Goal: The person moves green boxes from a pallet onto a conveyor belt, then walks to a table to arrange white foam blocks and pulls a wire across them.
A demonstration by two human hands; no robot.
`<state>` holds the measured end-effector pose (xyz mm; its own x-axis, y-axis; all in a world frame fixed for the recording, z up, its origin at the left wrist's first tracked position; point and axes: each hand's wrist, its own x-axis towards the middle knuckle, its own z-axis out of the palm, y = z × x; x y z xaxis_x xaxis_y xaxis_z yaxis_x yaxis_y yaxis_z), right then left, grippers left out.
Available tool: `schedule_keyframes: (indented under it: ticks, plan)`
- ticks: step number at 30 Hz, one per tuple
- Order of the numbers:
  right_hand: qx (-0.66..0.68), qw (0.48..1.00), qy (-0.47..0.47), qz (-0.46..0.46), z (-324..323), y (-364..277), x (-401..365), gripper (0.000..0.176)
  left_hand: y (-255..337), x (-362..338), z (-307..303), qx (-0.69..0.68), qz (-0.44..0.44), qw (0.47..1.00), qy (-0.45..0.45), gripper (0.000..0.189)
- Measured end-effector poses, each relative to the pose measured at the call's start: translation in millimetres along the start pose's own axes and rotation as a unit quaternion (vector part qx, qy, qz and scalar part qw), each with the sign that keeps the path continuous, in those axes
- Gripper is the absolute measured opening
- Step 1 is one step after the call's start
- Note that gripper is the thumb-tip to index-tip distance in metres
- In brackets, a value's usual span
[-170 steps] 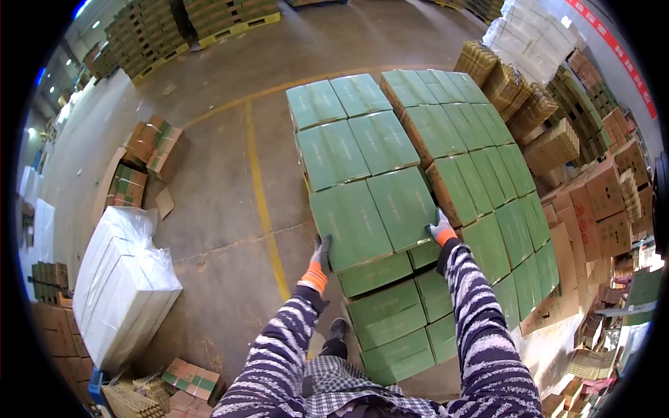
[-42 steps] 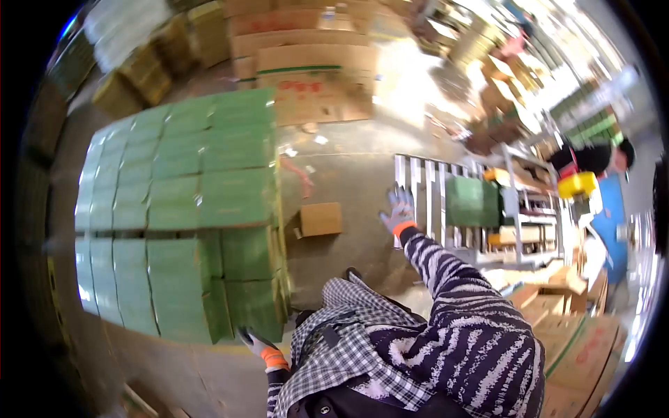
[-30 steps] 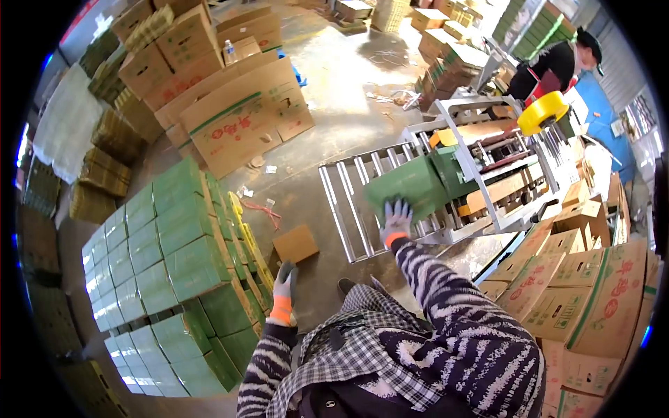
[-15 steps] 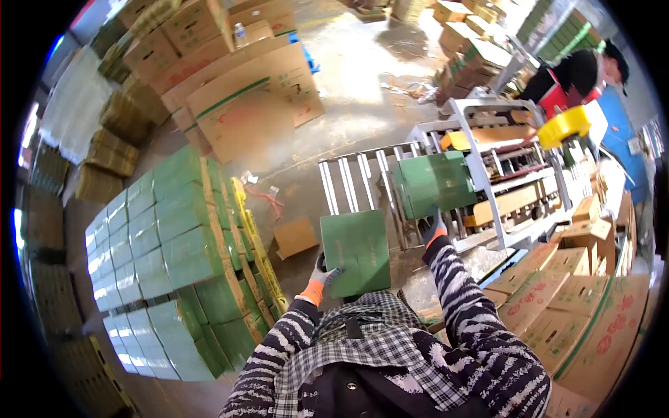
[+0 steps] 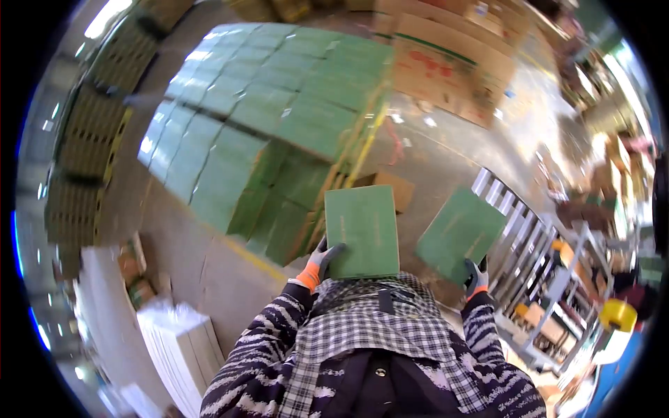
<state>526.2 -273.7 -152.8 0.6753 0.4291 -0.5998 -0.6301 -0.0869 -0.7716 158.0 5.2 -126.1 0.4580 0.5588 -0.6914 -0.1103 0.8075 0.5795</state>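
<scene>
In front of my waist is a green carton (image 5: 362,228), its flat top facing up. My left hand (image 5: 319,263), in a grey and orange glove, grips it at the near left side, thumb over the top. A second green carton (image 5: 461,231) sits tilted to the right, near the end of the roller conveyor (image 5: 512,202). My right hand (image 5: 477,277), gloved the same way, is closed on its near right edge, with some fingers hidden beneath. A gap separates the two cartons.
A large stack of green cartons (image 5: 279,76) stands ahead on the left, on a pallet with a yellow edge (image 5: 369,143). Brown cardboard (image 5: 401,191) lies on the floor beside it. Large brown cartons (image 5: 446,70) stand farther back. White panels (image 5: 181,348) are at lower left.
My view has turned left toward the stack. The right-hand carton has come away from its place on the rollers toward me. The left-hand carton stays held before my waist.
</scene>
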Motion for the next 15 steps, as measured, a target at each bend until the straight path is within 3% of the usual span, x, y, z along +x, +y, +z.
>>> schedule_keyframes:
  ticks: [6, 8, 12, 15]
  plan:
    - [-0.192, 0.949, -0.237, 0.085, 183.8, 3.2, 25.8, 0.059, 13.2, -80.7, -93.1, 0.020, 0.081, 0.993, 0.086, 0.064]
    - [-0.279, 0.907, -0.308, 0.070, 244.5, 26.5, 42.8, 0.056, 12.7, -105.5, -122.6, -0.023, 0.044, 0.994, 0.095, 0.064]
    - [-0.339, 0.852, -0.390, 0.082, 376.3, 59.2, 49.8, 0.058, 3.0, -119.5, -173.0, -0.069, 0.076, 0.980, 0.171, 0.056]
    - [-0.395, 0.809, -0.436, 0.009, 455.9, 95.0, 77.3, 0.058, 19.4, -104.0, -198.8, -0.104, 0.082, 0.967, 0.216, 0.054]
